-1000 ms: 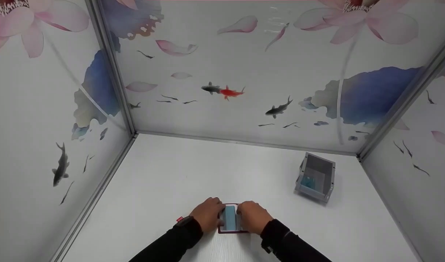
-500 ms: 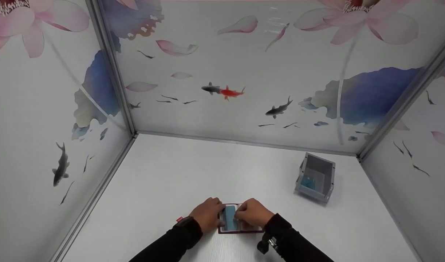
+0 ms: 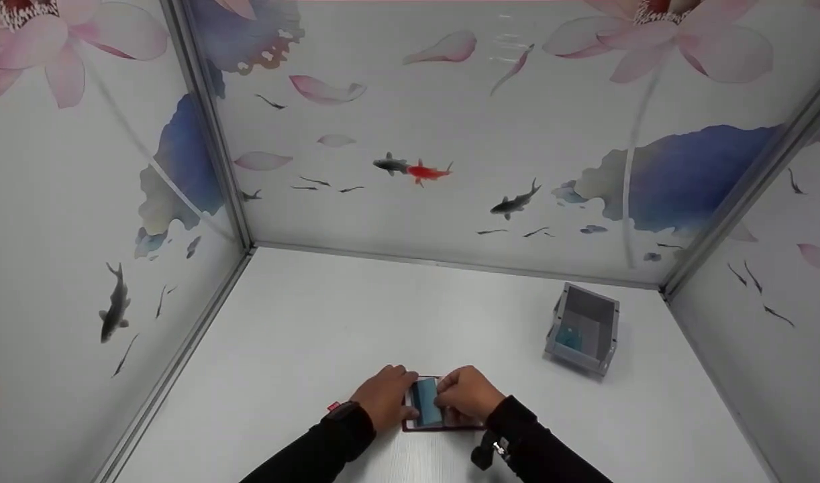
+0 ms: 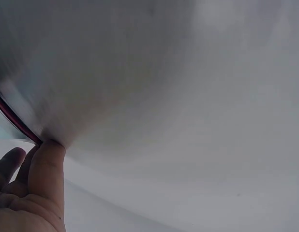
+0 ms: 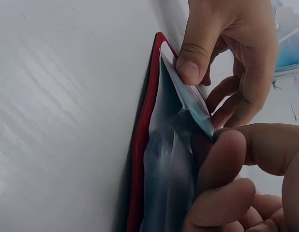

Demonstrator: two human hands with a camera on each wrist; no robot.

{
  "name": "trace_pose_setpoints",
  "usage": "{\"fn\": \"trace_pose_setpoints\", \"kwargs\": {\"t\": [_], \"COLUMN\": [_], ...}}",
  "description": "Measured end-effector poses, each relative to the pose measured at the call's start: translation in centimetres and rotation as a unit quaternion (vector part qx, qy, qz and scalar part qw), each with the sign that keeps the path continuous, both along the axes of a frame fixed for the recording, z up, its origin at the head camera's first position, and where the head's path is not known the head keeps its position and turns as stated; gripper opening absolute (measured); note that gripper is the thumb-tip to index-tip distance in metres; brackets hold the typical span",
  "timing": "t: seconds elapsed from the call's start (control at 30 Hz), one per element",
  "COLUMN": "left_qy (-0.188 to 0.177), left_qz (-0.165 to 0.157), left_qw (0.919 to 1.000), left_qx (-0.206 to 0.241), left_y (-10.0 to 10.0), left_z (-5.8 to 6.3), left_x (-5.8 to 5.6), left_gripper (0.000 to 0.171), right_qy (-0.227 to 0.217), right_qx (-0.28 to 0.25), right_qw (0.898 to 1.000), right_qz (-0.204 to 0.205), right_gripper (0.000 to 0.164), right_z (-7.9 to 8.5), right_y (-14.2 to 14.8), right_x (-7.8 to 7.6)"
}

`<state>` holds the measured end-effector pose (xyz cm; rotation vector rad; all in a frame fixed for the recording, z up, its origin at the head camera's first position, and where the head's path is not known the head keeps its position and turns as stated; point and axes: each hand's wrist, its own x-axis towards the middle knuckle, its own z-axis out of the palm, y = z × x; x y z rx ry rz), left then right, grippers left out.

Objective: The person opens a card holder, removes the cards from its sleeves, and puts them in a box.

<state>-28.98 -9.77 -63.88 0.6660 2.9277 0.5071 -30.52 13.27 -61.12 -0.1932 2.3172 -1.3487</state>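
Note:
A small red-edged holder with clear plastic sleeves, perhaps a card holder, lies on the white table between my hands; its red edge (image 5: 141, 145) shows in the right wrist view. A pale blue strip (image 3: 426, 401) stands tilted in its middle. My left hand (image 3: 383, 397) grips the holder's left side, its thumb (image 5: 192, 70) on a sleeve page. In the left wrist view, fingers (image 4: 47, 166) meet the red edge. My right hand (image 3: 472, 396) pinches the page's free edge with bent fingers. A sleeve gapes beneath. What the sleeves contain is unclear.
A grey plastic bin (image 3: 601, 332) with a teal item (image 3: 570, 337) inside stands at the back right of the white table (image 3: 329, 315). Printed panels (image 3: 343, 221) with metal edging enclose the table at the left, back and right.
My right hand has shifted slightly right and then pinched the page edge. More of the holder's right half shows, and the blue strip now leans. The left hand stays nearly still.

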Motion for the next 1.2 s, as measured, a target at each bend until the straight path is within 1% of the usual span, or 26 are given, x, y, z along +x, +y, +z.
{"fn": "trace_pose_setpoints", "kwargs": {"t": [0.17, 0.33, 0.53, 0.7, 0.8, 0.9, 1.07, 1.2], "left_qy": [-0.007, -0.014, -0.022, -0.002, 0.012, 0.02, 0.021, 0.024], "left_qz": [0.001, 0.002, 0.004, -0.007, -0.015, -0.021, -0.026, -0.031], "left_qw": [1.0, 0.9999, 0.9998, 0.9999, 0.9994, 0.9991, 0.9991, 0.9989], "left_qx": [0.003, 0.004, 0.001, -0.013, -0.029, -0.032, -0.024, -0.024], "left_y": [0.2, 0.3, 0.5, 0.5, 0.4, 0.2, 0.0, 0.0], "left_z": [-0.1, 0.0, -0.1, -0.1, -0.2, 0.0, 0.3, 0.1], "left_x": [0.0, 0.0, -0.1, -0.1, -0.1, 0.0, 0.2, 0.2], "left_gripper": [0.064, 0.063, 0.061, 0.057, 0.054, 0.049, 0.044, 0.045], "right_qy": [0.001, 0.005, -0.009, -0.019, -0.013, 0.001, 0.028, 0.044], "right_qx": [-0.01, -0.011, -0.007, -0.024, -0.033, -0.032, -0.006, 0.014], "right_qw": [1.0, 1.0, 0.999, 0.998, 0.998, 0.998, 0.998, 0.997], "right_qz": [-0.018, -0.023, -0.032, -0.047, -0.051, -0.049, -0.055, -0.068], "right_gripper": [0.01, 0.008, 0.011, 0.016, 0.015, 0.015, 0.013, 0.012], "right_z": [-0.3, -0.4, -0.5, -0.3, 0.2, 0.7, 1.6, 2.2], "right_y": [-0.1, 0.0, 0.6, 1.2, 1.7, 2.1, 2.7, 3.4], "right_x": [0.1, 0.2, 0.2, 0.4, 0.4, 0.3, 0.1, -0.2]}}
